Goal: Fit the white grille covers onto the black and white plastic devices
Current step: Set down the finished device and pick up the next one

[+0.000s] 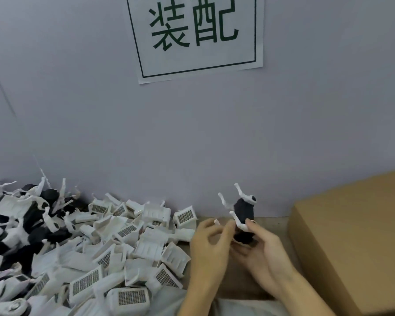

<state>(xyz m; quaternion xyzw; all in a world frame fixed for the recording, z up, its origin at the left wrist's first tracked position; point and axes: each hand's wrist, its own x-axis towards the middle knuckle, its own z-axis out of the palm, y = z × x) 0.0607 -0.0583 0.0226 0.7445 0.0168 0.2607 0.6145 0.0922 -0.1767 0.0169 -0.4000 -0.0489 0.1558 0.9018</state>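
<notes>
Many grille covers (114, 242) lie beside cardboard box (356, 245).

A plain pale grey wall (78, 110) fills most of the view, evenly lit and without strong shadows. A white paper sign (195, 35) hangs on it near the top, bearing two large dark green characters inside a thin dark border. Below, the wall meets a brown tabletop (271, 221). On the right stands a closed brown cardboard box (356, 238) near the wall.
</notes>
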